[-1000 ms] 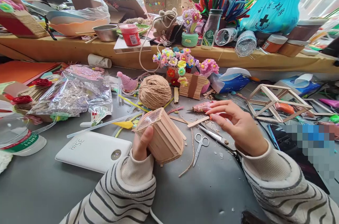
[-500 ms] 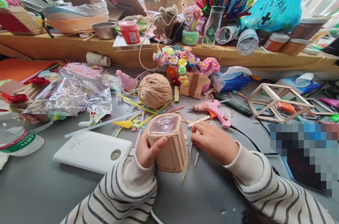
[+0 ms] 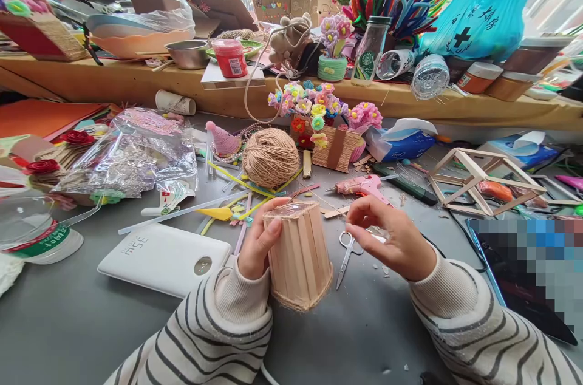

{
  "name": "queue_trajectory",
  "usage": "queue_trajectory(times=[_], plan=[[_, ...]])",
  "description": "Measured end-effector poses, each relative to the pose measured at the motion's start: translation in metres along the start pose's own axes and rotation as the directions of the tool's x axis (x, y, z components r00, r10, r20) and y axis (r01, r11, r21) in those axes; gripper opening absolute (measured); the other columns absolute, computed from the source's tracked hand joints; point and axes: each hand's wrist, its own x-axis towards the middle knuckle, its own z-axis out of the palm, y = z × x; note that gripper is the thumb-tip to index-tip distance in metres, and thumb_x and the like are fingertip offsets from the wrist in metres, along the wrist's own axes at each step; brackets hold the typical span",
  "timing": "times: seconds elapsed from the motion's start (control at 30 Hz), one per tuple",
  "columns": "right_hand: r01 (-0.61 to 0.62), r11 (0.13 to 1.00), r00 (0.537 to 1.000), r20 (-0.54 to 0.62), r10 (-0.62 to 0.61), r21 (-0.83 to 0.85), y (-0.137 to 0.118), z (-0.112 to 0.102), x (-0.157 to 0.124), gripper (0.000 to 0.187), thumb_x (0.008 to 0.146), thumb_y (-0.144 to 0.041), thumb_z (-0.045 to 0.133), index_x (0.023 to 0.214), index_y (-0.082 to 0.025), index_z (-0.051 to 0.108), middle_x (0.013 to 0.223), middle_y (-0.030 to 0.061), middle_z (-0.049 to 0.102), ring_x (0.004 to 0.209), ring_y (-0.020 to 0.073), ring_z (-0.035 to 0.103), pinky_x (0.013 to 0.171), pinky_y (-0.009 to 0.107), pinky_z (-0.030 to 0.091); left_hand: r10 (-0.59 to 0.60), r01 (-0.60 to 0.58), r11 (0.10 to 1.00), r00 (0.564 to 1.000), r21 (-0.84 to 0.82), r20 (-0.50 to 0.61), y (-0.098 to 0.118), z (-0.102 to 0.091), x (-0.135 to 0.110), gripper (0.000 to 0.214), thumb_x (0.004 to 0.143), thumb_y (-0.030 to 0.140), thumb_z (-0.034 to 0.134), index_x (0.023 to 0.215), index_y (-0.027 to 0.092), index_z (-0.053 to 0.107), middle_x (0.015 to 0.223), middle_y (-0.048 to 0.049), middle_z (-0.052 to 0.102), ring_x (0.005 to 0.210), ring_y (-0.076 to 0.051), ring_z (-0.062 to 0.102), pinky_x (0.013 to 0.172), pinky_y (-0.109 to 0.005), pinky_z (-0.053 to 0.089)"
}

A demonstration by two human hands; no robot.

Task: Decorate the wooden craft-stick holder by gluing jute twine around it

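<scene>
Tilted in my left hand (image 3: 255,245) is a small container (image 3: 300,257) faced with upright wooden craft sticks, its clear plastic end turned up and away. Jute twine borders both of its ends. My thumb lies on the near side, while the other fingers are partly hidden behind it. To the right, my right hand (image 3: 387,239) is raised with thumb and forefinger pinched together on a thin strand of twine, hard to make out. Beneath those fingertips lie small scissors (image 3: 347,254). A pink glue gun (image 3: 364,185) rests just behind this hand, partly covered by it.
Behind the container sits a ball of twine (image 3: 271,157), near a box of fluffy flowers (image 3: 331,148). A white power bank (image 3: 164,257) lies left. At right are a stick frame (image 3: 473,175) and a dark-screened device (image 3: 514,288). A crowded ledge (image 3: 218,84) runs across the back.
My left hand has tipped the container so its stick-covered side faces me more. My right hand has lifted and moved right, uncovering the scissors; the twine end hanging below it is gone from there.
</scene>
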Motion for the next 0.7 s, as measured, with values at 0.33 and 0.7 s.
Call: queue_trajectory(times=[0.33,0.7], plan=[[0.006,0.933,0.989,-0.139,0.047,0.360,-0.028,-0.010,-0.002,0.016,0.092,-0.031,0.060,0.093,-0.022,0.072,0.093,0.0078,0.073,0.081,0.0172,0.070,0.056,0.024,0.063,0.054,-0.055,0.998,0.996,0.022,0.074,-0.004,0.000,-0.003,0.048,0.066,0.054,0.078,0.102,0.023,0.067,0.108,-0.0066,0.072,0.104,-0.029,0.064,0.098,-0.042,0.043],[0.080,0.904,0.989,-0.145,-0.020,0.421,-0.039,0.002,0.002,0.023,0.094,-0.018,0.054,0.105,-0.028,0.070,0.108,0.0050,0.071,0.105,0.0192,0.066,0.067,0.028,0.065,0.070,-0.079,0.997,0.946,0.016,0.315,-0.010,-0.012,0.005,0.033,0.073,0.048,0.075,0.093,0.024,0.064,0.116,-0.0056,0.071,0.106,-0.028,0.064,0.088,-0.038,0.047]])
